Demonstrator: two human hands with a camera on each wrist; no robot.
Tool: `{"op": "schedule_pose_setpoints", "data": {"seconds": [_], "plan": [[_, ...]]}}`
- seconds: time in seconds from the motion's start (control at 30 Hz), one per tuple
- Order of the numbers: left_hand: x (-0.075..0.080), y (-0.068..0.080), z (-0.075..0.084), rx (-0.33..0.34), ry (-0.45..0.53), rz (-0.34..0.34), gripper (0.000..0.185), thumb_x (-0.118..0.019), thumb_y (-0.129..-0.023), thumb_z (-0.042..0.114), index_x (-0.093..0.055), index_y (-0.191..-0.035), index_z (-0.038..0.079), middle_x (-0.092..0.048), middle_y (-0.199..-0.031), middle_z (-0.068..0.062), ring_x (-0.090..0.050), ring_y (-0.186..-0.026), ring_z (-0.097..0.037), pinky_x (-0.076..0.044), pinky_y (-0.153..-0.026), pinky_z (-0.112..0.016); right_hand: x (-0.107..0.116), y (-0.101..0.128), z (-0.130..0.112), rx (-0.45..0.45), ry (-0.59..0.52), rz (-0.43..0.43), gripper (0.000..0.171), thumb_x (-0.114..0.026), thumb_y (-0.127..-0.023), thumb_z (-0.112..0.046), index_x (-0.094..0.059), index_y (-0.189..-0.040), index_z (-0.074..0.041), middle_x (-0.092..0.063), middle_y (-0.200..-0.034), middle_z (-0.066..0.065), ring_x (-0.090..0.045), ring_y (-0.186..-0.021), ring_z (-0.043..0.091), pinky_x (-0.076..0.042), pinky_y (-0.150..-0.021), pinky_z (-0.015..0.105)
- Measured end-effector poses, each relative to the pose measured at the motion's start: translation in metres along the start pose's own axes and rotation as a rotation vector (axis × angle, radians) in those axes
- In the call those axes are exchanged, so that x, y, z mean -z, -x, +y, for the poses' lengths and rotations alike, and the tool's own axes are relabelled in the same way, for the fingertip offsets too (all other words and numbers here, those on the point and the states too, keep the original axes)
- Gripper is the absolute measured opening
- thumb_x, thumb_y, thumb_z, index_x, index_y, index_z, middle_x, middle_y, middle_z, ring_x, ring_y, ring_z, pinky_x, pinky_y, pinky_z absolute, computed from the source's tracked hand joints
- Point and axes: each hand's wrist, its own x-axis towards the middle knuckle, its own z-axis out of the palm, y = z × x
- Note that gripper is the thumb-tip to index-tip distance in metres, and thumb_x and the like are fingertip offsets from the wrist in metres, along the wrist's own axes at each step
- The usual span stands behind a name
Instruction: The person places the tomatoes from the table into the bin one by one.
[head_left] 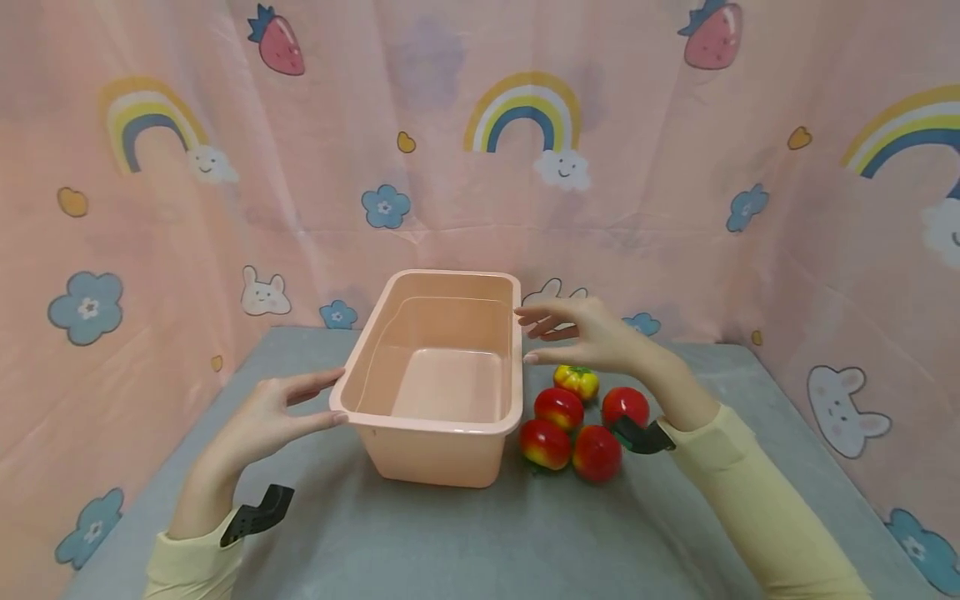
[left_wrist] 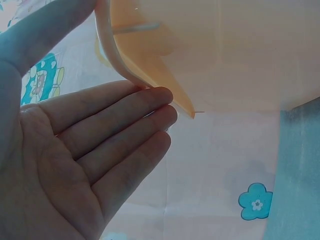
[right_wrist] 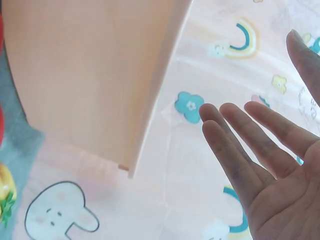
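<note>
So the peach tub (head_left: pixel 438 375) sits mid-worktop (head_left: pixel 480 533) between my hands. Left hand (head_left: pixel 266 417) is flat, fingertips touching its near-left rim; right hand (head_left: pixel 588 333) is spread just beside the far-right rim, above the toy fruit (head_left: pixel 577 421).

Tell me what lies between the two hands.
The pink bin sits between the left hand and right hand, with nothing else there; the head view shows it.
</note>
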Motion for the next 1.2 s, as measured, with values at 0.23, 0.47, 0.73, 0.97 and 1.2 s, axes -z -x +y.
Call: {"op": "schedule_pose_setpoints", "data": {"seconds": [0.23, 0.47, 0.73, 0.97, 1.2], "plan": [[0.000, 0.000, 0.000, -0.002, 0.009, -0.005, 0.060, -0.073, -0.080, 0.043, -0.056, -0.134, 0.020, -0.058, -0.133, -0.001, -0.054, -0.123, -0.033, -0.047, -0.100, -0.050, 0.004, 0.019, 0.008, -0.013, -0.013, 0.039, 0.058, -0.077, -0.081, -0.028, -0.055, -0.133, -0.014, -0.063, -0.124, 0.007, -0.066, -0.105, 0.020, -0.058, -0.085, 0.041], [0.000, 0.001, -0.001, -0.006, 0.003, -0.004, 0.060, -0.074, -0.081, 0.042, -0.056, -0.134, 0.020, -0.058, -0.133, -0.001, -0.054, -0.123, -0.033, -0.047, -0.101, -0.050, 0.002, 0.035, 0.016, -0.058, -0.009, 0.040, 0.057, -0.077, -0.080, -0.029, -0.056, -0.132, -0.015, -0.064, -0.124, 0.007, -0.066, -0.105, 0.021, -0.057, -0.086, 0.039], [-0.001, 0.001, -0.001, 0.003, -0.005, -0.003, 0.060, -0.073, -0.081, 0.044, -0.056, -0.134, 0.021, -0.059, -0.132, 0.000, -0.054, -0.124, -0.032, -0.047, -0.101, -0.050, -0.001, 0.053, 0.029, -0.147, -0.019, 0.047, 0.056, -0.075, -0.082, -0.030, -0.055, -0.132, -0.017, -0.063, -0.124, 0.006, -0.065, -0.106, 0.022, -0.057, -0.087, 0.040], [-0.001, 0.001, -0.001, -0.003, 0.000, -0.003, 0.060, -0.073, -0.081, 0.044, -0.056, -0.134, 0.021, -0.058, -0.133, -0.001, -0.054, -0.123, -0.032, -0.047, -0.100, -0.051, -0.008, 0.065, 0.043, -0.197, -0.007, 0.049, 0.057, -0.076, -0.081, -0.033, -0.056, -0.131, -0.015, -0.063, -0.124, 0.009, -0.065, -0.105, 0.026, -0.058, -0.085, 0.041], [-0.001, 0.001, 0.000, -0.008, 0.011, -0.001, 0.059, -0.073, -0.081, 0.042, -0.056, -0.134, 0.021, -0.058, -0.133, -0.002, -0.054, -0.123, -0.033, -0.047, -0.100, -0.051, -0.018, 0.080, 0.055, -0.252, -0.014, 0.033, 0.058, -0.076, -0.080, -0.035, -0.056, -0.130, -0.014, -0.062, -0.125, 0.011, -0.064, -0.106, 0.026, -0.059, -0.082, 0.036]]}}
